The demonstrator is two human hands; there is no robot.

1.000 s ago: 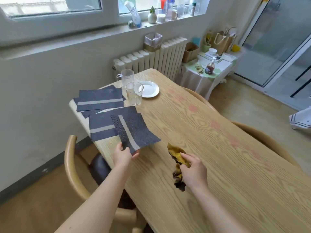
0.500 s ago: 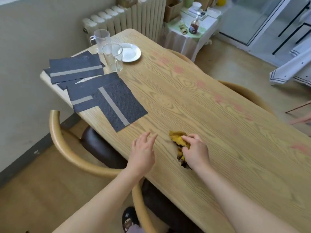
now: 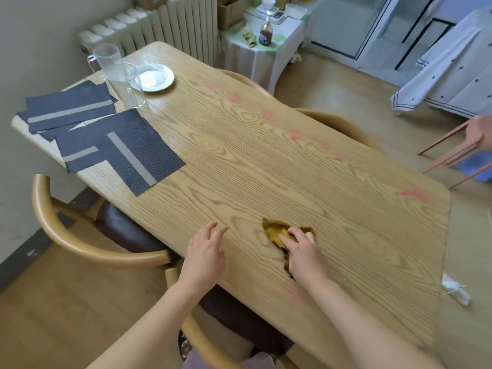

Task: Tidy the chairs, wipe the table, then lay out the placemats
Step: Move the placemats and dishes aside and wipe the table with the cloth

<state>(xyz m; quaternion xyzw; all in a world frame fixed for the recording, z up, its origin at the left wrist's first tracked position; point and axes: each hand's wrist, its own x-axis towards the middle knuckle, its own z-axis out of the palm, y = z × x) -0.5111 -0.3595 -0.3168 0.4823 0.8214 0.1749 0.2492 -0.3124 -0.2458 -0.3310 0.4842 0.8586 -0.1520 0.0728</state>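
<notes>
Left hand [image 3: 205,255] has let go of the dark woven placemats [image 3: 106,139], now open, empty | right hand [image 3: 303,251] clamps crumpled mustard-yellow cloth [image 3: 277,234] on wooden surface [image 3: 266,161], 6 o'clock | placemats 10 o'clock | risk: wide wipe hits glass cups [image 3: 125,83]

a pale plaster wall [image 3: 32,35] runs along the left, with a dark skirting strip [image 3: 24,251] at its foot. a cream ribbed radiator [image 3: 159,25] stands against the far wall. beside it, a small side table [image 3: 266,57] draped in white cloth carries a brown pump bottle [image 3: 265,33]. light wood flooring [image 3: 346,94] spreads toward glass sliding doors [image 3: 372,27] at the upper right, lit by soft daylight.
</notes>
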